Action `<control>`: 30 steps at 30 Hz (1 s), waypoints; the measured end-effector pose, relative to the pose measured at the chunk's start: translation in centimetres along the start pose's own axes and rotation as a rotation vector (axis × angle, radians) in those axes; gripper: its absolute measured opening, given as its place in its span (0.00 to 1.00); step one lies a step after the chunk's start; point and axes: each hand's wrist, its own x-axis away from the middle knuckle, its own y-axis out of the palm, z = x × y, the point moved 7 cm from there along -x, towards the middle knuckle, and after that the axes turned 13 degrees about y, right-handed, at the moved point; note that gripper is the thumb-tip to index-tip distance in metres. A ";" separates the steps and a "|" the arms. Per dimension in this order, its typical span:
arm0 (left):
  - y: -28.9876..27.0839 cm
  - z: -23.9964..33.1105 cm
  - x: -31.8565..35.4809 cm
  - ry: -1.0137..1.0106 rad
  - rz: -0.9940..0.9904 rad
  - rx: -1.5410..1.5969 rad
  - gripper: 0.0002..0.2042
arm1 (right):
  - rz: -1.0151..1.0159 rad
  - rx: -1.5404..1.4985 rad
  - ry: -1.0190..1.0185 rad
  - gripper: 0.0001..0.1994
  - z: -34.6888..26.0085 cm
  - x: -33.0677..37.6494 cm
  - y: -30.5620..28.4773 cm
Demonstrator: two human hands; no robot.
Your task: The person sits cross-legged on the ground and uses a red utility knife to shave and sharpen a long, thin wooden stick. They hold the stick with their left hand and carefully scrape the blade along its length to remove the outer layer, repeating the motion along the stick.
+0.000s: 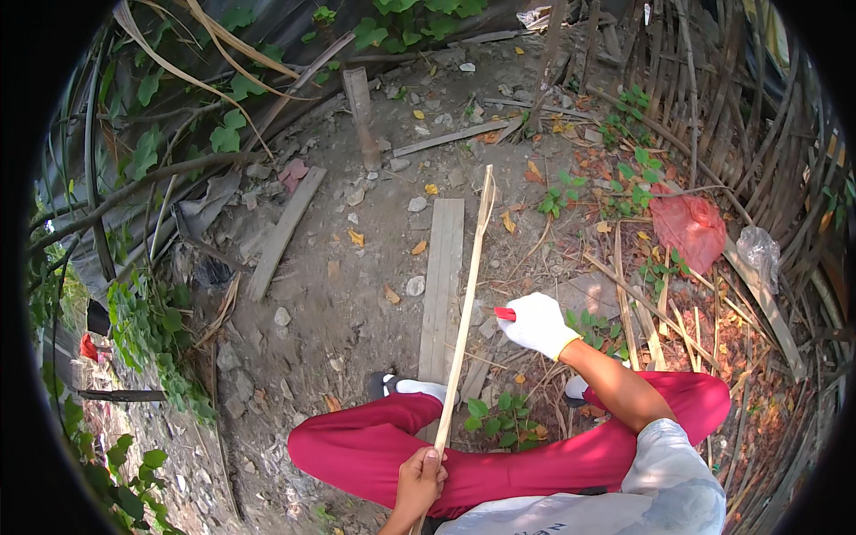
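My bare left hand (421, 480) is closed around the lower part of a long pale strip of split wood or bamboo (467, 299). The strip leans upward across my lap, and its far end looks split and frayed. My right hand (535, 325), in a white knitted glove with a yellow cuff, is closed on a red-handled tool (506, 313). Only the end of the handle shows clearly; whatever extends from it toward the strip is too faint to make out. A small gap separates the tool's handle from the strip.
A flat grey plank (441, 267) lies ahead of my feet, and another board (287, 234) is to the left. A wooden stake (361, 120) stands farther off. On the right are a red plastic bag (687, 230), scattered sticks and a fence of slats (758, 134).
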 end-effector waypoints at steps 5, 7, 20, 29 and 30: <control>2.4 1.1 -3.6 0.010 0.012 0.090 0.15 | -0.281 0.027 -0.109 0.12 -6.0 4.7 0.5; 3.3 2.1 -4.9 0.053 0.029 0.087 0.14 | -0.330 0.047 -0.140 0.11 -6.7 5.7 1.2; 5.2 -0.9 -5.1 -0.079 -0.005 0.058 0.14 | -0.275 0.188 0.100 0.13 -1.7 -0.7 6.4; 1.9 -2.2 2.1 -0.267 -0.054 0.080 0.14 | -0.180 0.172 0.338 0.13 4.5 -6.5 8.7; 0.2 -5.2 2.2 -0.188 -0.045 -0.008 0.12 | -0.180 0.148 0.383 0.14 5.8 -7.4 8.7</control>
